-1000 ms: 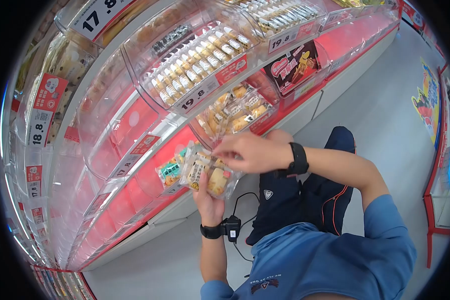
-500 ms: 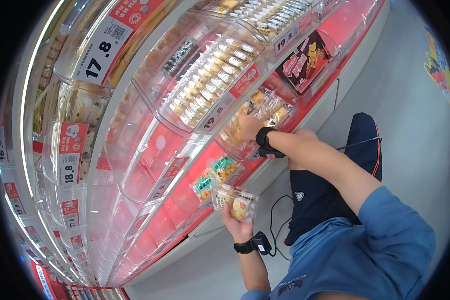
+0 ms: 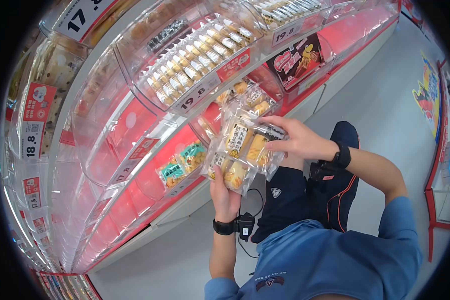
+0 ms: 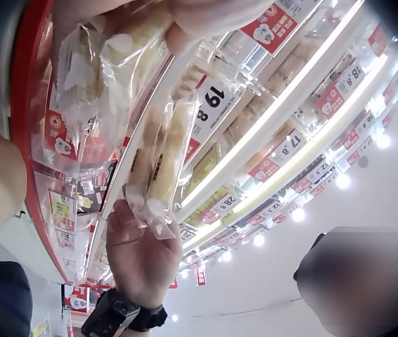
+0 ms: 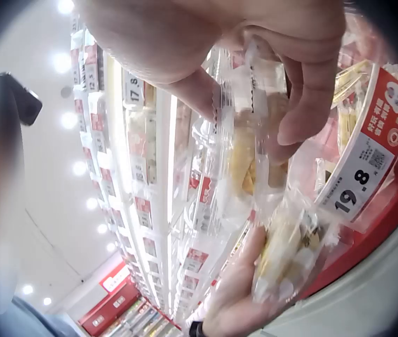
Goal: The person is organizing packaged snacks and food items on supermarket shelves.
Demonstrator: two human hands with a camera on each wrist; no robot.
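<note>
Clear-wrapped pastries with black lettering fill both hands. My left hand [image 3: 226, 197] grips a pastry pack [image 3: 231, 172] from below, thumb on its front. My right hand [image 3: 305, 141] pinches another pastry pack [image 3: 259, 150] between thumb and fingers at its right side. The packs overlap side by side in front of the lower shelf. In the right wrist view, the right hand's fingers curl over its pack [image 5: 241, 158], and the left hand [image 5: 237, 298] holds its pack [image 5: 290, 253] below. The left wrist view shows the packs close up, with wrappers crinkled.
Behind the packs is a bin of loose pastry packs [image 3: 257, 97]. Green-labelled packs [image 3: 191, 156] lie on the red shelf to its left. Above stands a clear bin of wrapped rolls [image 3: 197, 65]; a dark red box [image 3: 296, 62] is to the right. A black cable [image 3: 257, 197] hangs near the left wrist.
My right hand left the pack in the left hand, reached into the lower pastry bin, then came back with a pack, now beside the left hand's pack. The head view swung and returned.
</note>
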